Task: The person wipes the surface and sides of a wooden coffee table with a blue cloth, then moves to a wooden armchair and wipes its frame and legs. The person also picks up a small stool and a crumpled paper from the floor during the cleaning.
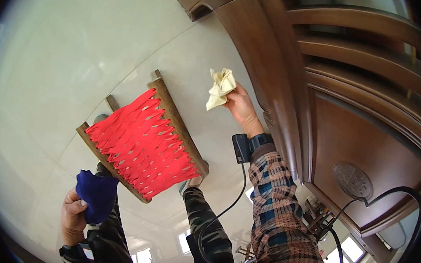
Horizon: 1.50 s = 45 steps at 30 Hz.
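My left hand (74, 213), low on the left, grips a folded dark blue cloth (96, 196) between thumb and fingers. Farther forward and to the right, my right hand (241, 104) holds a crumpled pale yellow cloth (221, 88) above the floor, beside the wooden furniture. Between the hands stands a low wooden stool (180, 128) with a seat of woven red strips (143, 143). Neither hand touches it. The blue cloth is near the stool's lower left rail.
A large dark brown wooden bed or bench (279, 61) with slats and a carved panel fills the right side. A black cable (208, 223) runs from my right wrist and loops past the sleeve. My legs and shoes are close to the stool on the glossy tiled floor (68, 58).
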Motion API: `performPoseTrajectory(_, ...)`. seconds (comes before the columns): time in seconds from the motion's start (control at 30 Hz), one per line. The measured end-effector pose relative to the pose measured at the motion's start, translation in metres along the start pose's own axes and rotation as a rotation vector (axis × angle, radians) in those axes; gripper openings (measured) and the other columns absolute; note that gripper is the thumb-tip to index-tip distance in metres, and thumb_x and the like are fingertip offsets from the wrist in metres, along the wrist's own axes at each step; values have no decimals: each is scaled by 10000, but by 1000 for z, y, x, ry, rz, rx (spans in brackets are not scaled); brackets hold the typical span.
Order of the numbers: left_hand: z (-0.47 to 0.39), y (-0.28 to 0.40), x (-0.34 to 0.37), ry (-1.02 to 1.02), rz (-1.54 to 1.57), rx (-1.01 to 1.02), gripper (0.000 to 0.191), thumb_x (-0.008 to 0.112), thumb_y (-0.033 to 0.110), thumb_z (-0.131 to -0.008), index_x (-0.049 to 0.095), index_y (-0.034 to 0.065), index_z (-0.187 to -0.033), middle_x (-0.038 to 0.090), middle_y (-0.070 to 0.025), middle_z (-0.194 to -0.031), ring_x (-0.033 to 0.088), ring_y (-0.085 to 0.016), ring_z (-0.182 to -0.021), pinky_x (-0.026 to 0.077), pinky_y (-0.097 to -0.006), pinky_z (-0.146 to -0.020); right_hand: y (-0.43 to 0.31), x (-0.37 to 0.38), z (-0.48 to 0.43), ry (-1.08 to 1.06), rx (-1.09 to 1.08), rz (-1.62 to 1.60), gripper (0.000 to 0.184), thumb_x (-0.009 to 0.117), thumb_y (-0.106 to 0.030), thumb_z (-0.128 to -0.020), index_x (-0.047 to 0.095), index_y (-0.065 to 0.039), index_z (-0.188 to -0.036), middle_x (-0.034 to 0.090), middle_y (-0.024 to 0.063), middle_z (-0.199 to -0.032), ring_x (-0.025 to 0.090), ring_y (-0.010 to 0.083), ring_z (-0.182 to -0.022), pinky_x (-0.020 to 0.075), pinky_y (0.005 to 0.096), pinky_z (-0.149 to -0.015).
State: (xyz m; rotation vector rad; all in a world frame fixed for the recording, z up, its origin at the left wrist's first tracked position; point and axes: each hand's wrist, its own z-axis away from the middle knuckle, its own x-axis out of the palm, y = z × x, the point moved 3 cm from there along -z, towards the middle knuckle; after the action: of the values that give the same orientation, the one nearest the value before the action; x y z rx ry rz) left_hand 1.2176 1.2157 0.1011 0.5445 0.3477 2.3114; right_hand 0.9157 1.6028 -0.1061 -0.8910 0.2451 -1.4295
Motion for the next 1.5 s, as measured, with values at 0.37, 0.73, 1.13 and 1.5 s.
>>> performPoseTrajectory(0.37, 60, 35, 104, -203, 200, -1, 467, 659, 169, -871, 534, -40, -1270, 671, -181, -1112, 693, -287, -948, 589, -394, -844, -7, 23, 200, 126, 244, 1073, 441, 666, -364, -854, 581, -96, -1194, 683, 177, -951, 654, 376, -912, 515, 450, -790)
performPoseTrajectory(0.73, 105, 114, 209, -338, -408, 288, 329, 576, 126, -942, 606, -29, -1231, 664, -29, -1034, 604, -103, -896, 503, -265, -800, -153, 136, 382, 427, -255, 991, 261, 603, -199, -920, 591, -77, -1151, 695, 144, -918, 676, 339, -874, 536, 399, -763)
performPoseTrajectory(1.13, 160, 254, 498, -208, -1134, 1945, 420, 577, 36, -874, 558, 29, -1293, 585, -143, -1300, 469, -353, -1275, 348, -436, -1089, -131, 107, 552, 790, -317, 744, 208, 622, -122, -899, 610, -27, -1084, 687, 155, -875, 679, 310, -801, 536, 369, -743)
performPoseTrajectory(1.5, 206, 64, 597, -441, -1307, 1923, 511, 685, 119, -768, 587, 121, -1269, 580, -87, -1298, 490, -295, -1233, 270, -519, -1125, -354, 61, 513, 1237, -1089, 1161, 144, 557, -46, -909, 614, -5, -1035, 640, 158, -1033, 576, 357, -969, 466, 425, -852)
